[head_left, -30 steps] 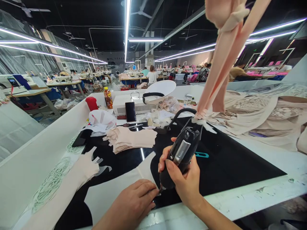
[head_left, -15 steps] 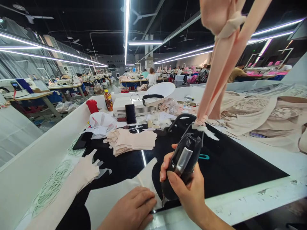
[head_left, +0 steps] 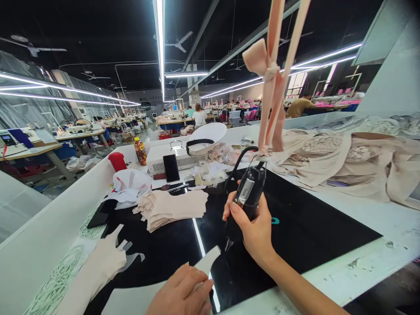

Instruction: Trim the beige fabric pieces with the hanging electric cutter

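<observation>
My right hand (head_left: pixel 251 232) is wrapped round a black corded electric hand tool (head_left: pixel 252 188) with a silver plate on its side and a pointed metal tip. The tip is just above the black board (head_left: pixel 295 236), right of the pale piece. Knotted pink fabric strips (head_left: pixel 271 100) run up from the tool's top end. At the bottom edge, my left hand (head_left: pixel 183 293) has its fingers curled over a pale, flat cut piece (head_left: pixel 131 299), which looks like fabric. The left thumb is hidden.
A stack of beige cut pieces (head_left: pixel 173 208) lies mid-board, another beige pile (head_left: pixel 95 267) at left near green cord coils (head_left: pixel 54 280). A phone (head_left: pixel 171 168) leans on a white box (head_left: pixel 157 159). A teal clip (head_left: pixel 274 221) lies right; beige fabric (head_left: pixel 328 162) heaps behind.
The tool has lifted away from the pale piece's edge, up and forward. My left hand and the pale piece have shifted toward the bottom edge. The camera view has turned slightly right.
</observation>
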Demonstrator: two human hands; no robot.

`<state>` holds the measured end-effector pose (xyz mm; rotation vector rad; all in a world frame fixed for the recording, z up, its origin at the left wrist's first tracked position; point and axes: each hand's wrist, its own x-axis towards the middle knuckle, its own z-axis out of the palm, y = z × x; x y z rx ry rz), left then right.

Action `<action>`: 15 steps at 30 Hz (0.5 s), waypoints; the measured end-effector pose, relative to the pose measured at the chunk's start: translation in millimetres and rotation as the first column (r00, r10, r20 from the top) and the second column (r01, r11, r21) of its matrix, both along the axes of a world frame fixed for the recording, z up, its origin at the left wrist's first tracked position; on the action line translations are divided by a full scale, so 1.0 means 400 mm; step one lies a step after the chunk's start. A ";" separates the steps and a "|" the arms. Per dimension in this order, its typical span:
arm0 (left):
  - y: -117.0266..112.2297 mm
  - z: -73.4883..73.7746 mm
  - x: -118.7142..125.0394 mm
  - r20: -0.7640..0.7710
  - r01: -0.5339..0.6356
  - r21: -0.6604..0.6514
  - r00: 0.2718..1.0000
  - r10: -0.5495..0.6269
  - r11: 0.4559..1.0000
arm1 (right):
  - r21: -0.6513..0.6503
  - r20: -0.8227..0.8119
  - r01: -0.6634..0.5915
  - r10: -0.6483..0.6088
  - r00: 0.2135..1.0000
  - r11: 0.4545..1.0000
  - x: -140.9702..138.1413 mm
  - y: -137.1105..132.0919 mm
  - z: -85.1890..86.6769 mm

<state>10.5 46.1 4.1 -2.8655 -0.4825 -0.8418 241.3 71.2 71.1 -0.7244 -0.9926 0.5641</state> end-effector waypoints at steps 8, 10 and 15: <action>0.057 -0.014 0.067 -0.143 -0.169 -0.076 0.977 0.157 0.983 | -0.003 0.016 -0.039 0.039 0.999 0.999 -0.016 0.015 -0.018; 0.067 -0.023 0.073 -0.159 -0.150 -0.062 0.978 0.138 0.987 | -0.004 0.004 -0.032 0.032 0.999 0.999 -0.016 0.021 -0.022; 0.077 -0.039 0.070 -0.157 -0.116 -0.021 0.981 0.111 0.993 | -0.013 -0.027 -0.060 0.059 0.998 0.998 -0.021 0.032 -0.026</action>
